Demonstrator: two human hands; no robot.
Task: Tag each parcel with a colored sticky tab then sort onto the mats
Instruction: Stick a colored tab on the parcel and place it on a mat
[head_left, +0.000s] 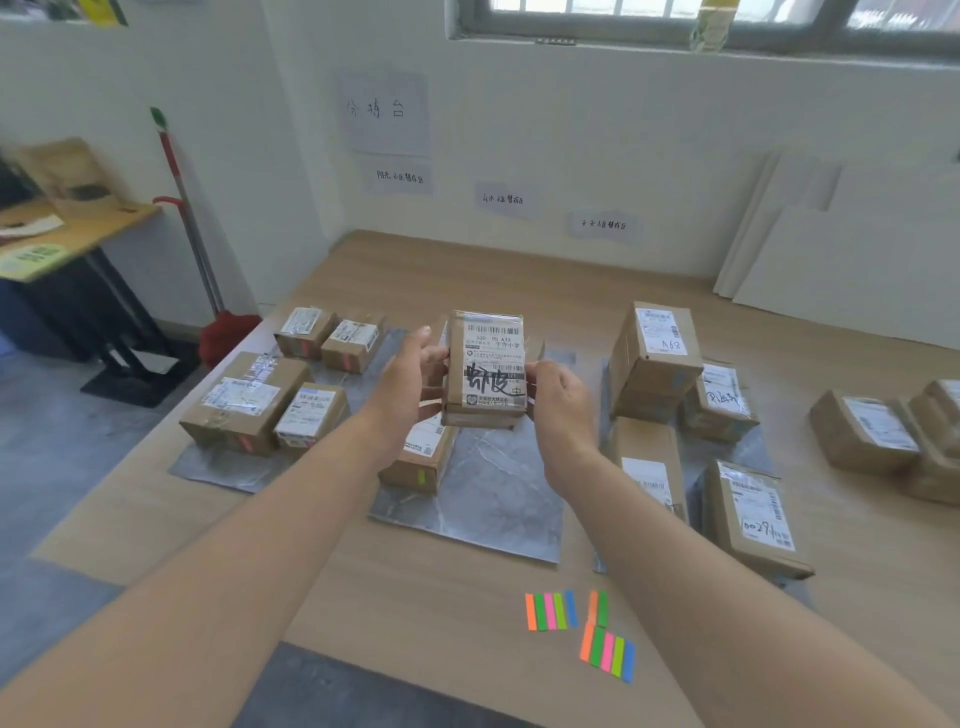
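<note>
The left hand (410, 374) and right hand (558, 400) grip the sides of a small brown cardboard parcel (488, 369) with a white label, raised above the middle grey marbled mat (498, 493). No tab shows on its visible faces, so it could be sorted untagged. The coloured sticky tabs (550, 610) lie on the wooden counter (415, 597) beside the right forearm, which could scatter them.

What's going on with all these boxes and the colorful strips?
A person is holding up one small parcel with both hands, the left hand and the right hand gripping its sides, with its label facing us. No tab shows on the sides in view. On the table, other parcels already lie on the grey mats, some with colored tabs. The sticky tabs lie nearby.
</note>
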